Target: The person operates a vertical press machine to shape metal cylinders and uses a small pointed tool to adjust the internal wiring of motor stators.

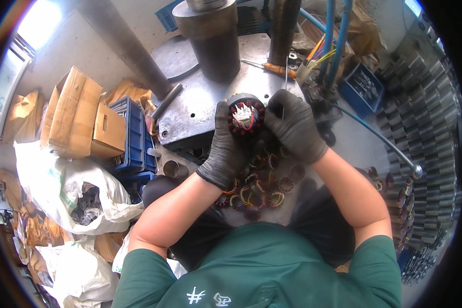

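Observation:
My left hand (223, 146), in a dark grey glove, is closed round the left side of a round motor stator (254, 104). Dark red windings ring the stator, and a white connector with coloured wires (245, 117) sits in its middle. Close by the stator's right side, my gloved right hand (296, 126) has its fingers curled together. A thin metal rod (286, 77) sticks up from those fingers; its lower part is mostly hidden by the glove. Both hands are at the near edge of a steel press table (185, 120).
Behind stands a thick press ram (210, 46). An orange-handled screwdriver (277, 69) lies on the table. More wired stators (251, 195) are on the floor below. Stacked metal cores (421, 113) line the right; cardboard boxes (72, 113), a blue crate (138, 138) and white sacks (56, 179) fill the left.

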A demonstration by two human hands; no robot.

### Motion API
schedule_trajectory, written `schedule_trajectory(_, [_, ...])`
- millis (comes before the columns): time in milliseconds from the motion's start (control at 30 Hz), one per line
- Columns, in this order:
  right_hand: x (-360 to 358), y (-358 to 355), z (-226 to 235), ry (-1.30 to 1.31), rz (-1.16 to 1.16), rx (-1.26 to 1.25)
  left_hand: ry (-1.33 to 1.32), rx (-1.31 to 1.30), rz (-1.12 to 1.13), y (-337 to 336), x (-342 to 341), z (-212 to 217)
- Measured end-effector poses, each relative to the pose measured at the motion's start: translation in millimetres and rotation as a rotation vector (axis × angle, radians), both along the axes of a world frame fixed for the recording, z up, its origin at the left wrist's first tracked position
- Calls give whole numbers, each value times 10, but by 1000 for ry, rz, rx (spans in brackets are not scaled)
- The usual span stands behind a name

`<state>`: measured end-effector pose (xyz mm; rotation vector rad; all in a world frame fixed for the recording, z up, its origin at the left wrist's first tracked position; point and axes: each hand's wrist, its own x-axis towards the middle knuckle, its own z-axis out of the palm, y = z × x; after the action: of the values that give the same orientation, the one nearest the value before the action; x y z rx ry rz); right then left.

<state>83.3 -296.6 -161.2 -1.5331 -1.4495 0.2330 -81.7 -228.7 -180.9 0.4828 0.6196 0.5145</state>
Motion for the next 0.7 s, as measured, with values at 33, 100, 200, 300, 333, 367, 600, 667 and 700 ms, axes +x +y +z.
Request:
schedule_trajectory(33, [-10,6,-9,-35,1,24,-18,101,66,-25,25,5])
schedule_trajectory(100, [-65,-6,-19,52,-7,-33,-37,202,136,-59,79,-10])
schedule_trajectory(200, [-89,-30,-64,141,-5,-87,-97,302,222,-24,90,-46])
schedule_trajectory(300, [-35,-43,-31,248,36,-62,-23,6,16,146,-60,11])
schedule_trajectory(333, [-8,-52,-1,352,58,-42,-23,8,22,177,-73,38])
schedule_trajectory(367, [30,-81,21,487,113,-69,-9,-73,20,204,-80,62])
schedule_trajectory(600, [193,-295,354,731,139,-9,-58,-245,-42,314,-148,98])
schedule_trajectory(667, [180,-331,516,635,134,-18,-92,-245,-63,342,-160,69])
schedule_trajectory(700, [182,-344,559,537,127,-25,-128,-244,-85,351,-156,71])
